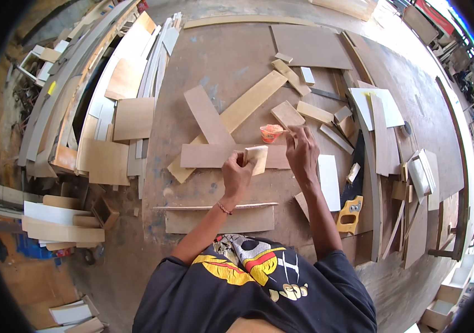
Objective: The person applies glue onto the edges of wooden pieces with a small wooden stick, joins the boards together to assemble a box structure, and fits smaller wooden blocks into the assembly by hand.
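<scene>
Small wooden block [256,159] is in the left hand [237,174], above the long brown plank [209,156], and it is kept on its edge with one flat face visible. The fingers of this hand are closed in a pinch on the left side of the block, with the thumb against it. The right hand [303,155] is also closed: its fingertips come together on a thin stick [283,131], which points to the left, toward a small red cup [271,133]. The other end of the stick is at the cup rim, but I cannot tell how deep it goes. The cup contains an orange-pink substance and is located just beyond the brown plank, with a rectangular wood piece [288,114] near it on the far side.

Under the left hand, the brown plank lies across a pale diagonal plank [256,99], and a shorter board [208,114] also rests over this diagonal one. Nearer to the person, a wide board [220,220] lies on the surface [184,66] with a narrow strip [214,207] along its far edge. To the right of the right forearm there is a white panel [329,182], and beside it a handsaw [349,215], its handle turned to the person and its dark blade pointing away. One little offcut [353,172] is at the blade.
</scene>
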Demonstrator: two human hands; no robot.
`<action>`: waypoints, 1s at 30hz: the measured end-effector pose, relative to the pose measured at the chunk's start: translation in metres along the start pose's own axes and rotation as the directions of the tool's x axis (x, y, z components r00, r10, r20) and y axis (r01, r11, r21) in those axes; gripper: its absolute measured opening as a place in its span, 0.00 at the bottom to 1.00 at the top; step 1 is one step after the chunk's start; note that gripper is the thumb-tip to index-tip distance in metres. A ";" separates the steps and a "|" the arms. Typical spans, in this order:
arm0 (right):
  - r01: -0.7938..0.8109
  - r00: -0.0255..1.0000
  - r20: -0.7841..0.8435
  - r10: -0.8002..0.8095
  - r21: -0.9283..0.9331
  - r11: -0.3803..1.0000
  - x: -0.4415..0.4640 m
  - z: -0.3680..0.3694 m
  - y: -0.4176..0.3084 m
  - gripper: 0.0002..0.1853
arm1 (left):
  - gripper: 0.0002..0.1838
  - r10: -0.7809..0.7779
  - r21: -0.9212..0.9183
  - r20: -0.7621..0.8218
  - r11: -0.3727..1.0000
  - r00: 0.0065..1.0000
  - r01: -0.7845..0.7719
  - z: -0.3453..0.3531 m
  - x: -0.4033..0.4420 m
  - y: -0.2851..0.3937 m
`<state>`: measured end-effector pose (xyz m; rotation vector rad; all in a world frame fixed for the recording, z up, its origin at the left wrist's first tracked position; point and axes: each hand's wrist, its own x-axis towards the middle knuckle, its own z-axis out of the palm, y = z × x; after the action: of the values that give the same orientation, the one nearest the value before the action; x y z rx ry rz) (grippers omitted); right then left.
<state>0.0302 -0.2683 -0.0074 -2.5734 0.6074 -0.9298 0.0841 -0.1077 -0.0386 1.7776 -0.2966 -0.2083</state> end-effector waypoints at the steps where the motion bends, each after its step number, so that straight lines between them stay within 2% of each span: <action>1: -0.015 0.995 0.101 0.005 0.101 0.995 -0.014 -0.008 -0.003 0.16 | 0.11 -0.002 0.043 -0.007 0.999 1.000 0.002 -0.003 0.000 0.006; 2: -0.045 0.979 0.202 0.004 0.198 0.979 -0.030 -0.019 -0.008 0.16 | 0.12 -0.007 0.086 -0.010 0.996 1.000 0.008 -0.004 -0.002 0.009; 4: 0.137 0.959 0.238 -0.154 0.085 0.987 -0.055 -0.048 -0.039 0.19 | 0.14 0.016 0.065 -0.008 0.998 1.000 -0.015 -0.001 -0.005 0.009; 6: 0.139 0.955 0.250 -0.157 0.087 0.986 -0.082 -0.053 -0.051 0.23 | 0.14 -0.039 -0.012 0.030 0.999 0.999 0.039 0.000 -0.014 0.017; 13: 0.005 1.000 -0.010 -0.005 -0.065 0.998 -0.142 -0.044 -0.046 0.20 | 0.12 -0.015 -0.135 0.250 0.990 0.968 0.051 0.008 -0.062 0.036; 17: -0.057 0.987 -0.156 0.042 -0.098 0.994 -0.165 -0.057 -0.050 0.17 | 0.13 0.008 -0.101 0.337 0.995 0.941 0.028 0.013 -0.082 0.037; 20: -0.097 0.972 -0.224 0.069 -0.118 0.988 -0.187 -0.062 -0.050 0.16 | 0.14 0.068 -0.038 0.450 0.998 0.890 -0.056 0.013 -0.092 0.039; 22: -0.123 0.963 -0.257 0.084 -0.139 0.983 -0.200 -0.067 -0.050 0.15 | 0.12 -0.013 -0.066 0.595 0.996 0.803 0.065 0.014 -0.097 0.035; 23: -0.135 0.958 -0.270 0.094 -0.135 0.982 -0.205 -0.070 -0.051 0.14 | 0.13 -0.028 -0.100 0.620 0.988 0.784 0.115 0.014 -0.100 0.034; 24: -0.145 0.954 -0.281 0.104 -0.131 0.981 -0.210 -0.072 -0.053 0.14 | 0.13 -0.026 -0.099 0.632 0.989 0.775 0.114 0.014 -0.103 0.032; 26: -0.162 0.949 -0.293 0.118 -0.131 0.978 -0.219 -0.076 -0.057 0.14 | 0.13 -0.070 -0.162 0.665 0.958 0.743 0.236 0.013 -0.108 0.027; 30: -0.175 0.947 -0.290 0.134 -0.121 0.977 -0.230 -0.079 -0.065 0.14 | 0.12 -0.130 -0.104 0.679 0.957 0.723 0.270 0.008 -0.113 0.023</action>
<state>-0.1643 -0.1115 -0.0408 -2.4887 0.9750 -1.2483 -0.0278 -0.0849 -0.0203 1.4754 -0.5728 -1.0200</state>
